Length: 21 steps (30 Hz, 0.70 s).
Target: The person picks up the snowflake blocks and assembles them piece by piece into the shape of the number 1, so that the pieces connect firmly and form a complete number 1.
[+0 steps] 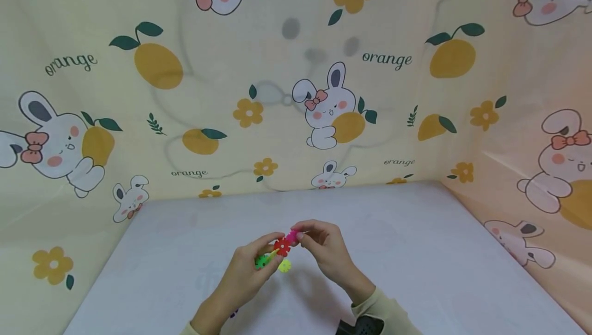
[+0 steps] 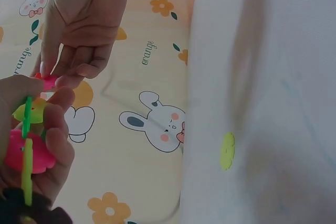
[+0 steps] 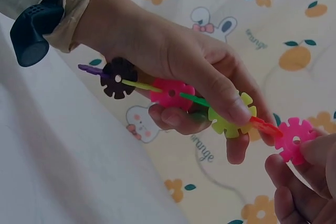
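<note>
My left hand (image 1: 247, 268) holds a chain of slotted plastic snowflake discs, its thumb and fingers about the yellow disc (image 3: 231, 116) and red disc (image 3: 265, 126). Farther back along the chain are a green disc (image 3: 194, 99), a pink disc (image 3: 172, 94), a black disc (image 3: 119, 78) and a purple disc (image 3: 92, 70) under the wrist. At the chain's front end, my right hand (image 1: 326, 247) pinches another pink disc (image 1: 292, 236), which meets the red one's edge. Both hands are raised over the table, close together.
A loose yellow disc (image 2: 227, 150) lies on the white tabletop (image 1: 393, 253), below the hands in the head view. Cloth (image 1: 259, 57) printed with rabbits and oranges stands behind the table and along its sides. A dark wrist device (image 1: 361, 326) sits at the right sleeve.
</note>
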Motion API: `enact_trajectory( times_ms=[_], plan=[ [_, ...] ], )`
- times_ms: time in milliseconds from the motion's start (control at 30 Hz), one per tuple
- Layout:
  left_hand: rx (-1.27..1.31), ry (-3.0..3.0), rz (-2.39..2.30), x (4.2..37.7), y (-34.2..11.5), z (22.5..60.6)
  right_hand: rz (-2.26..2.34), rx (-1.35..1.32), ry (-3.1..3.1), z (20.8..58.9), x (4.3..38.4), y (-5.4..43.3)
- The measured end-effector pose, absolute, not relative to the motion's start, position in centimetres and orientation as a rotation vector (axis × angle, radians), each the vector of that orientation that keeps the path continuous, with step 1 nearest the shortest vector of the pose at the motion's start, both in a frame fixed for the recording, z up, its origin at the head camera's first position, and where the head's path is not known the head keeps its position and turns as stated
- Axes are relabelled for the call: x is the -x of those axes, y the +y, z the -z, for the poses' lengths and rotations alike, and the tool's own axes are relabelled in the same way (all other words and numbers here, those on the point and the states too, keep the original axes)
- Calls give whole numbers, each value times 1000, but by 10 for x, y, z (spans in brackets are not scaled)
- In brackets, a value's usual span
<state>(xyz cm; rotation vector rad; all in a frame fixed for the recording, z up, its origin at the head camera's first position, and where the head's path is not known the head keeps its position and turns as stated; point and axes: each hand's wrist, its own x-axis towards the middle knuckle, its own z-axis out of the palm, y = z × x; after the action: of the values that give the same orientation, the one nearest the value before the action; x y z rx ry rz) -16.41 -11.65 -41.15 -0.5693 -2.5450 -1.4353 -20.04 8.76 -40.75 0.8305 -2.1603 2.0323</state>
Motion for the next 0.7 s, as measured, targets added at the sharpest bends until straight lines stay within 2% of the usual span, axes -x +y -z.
enact_trajectory(
  times_ms=[700],
  plan=[
    [556, -2601, 1541, 163, -116, 409, -2072, -814, -2175, 415, 203, 86]
  ],
)
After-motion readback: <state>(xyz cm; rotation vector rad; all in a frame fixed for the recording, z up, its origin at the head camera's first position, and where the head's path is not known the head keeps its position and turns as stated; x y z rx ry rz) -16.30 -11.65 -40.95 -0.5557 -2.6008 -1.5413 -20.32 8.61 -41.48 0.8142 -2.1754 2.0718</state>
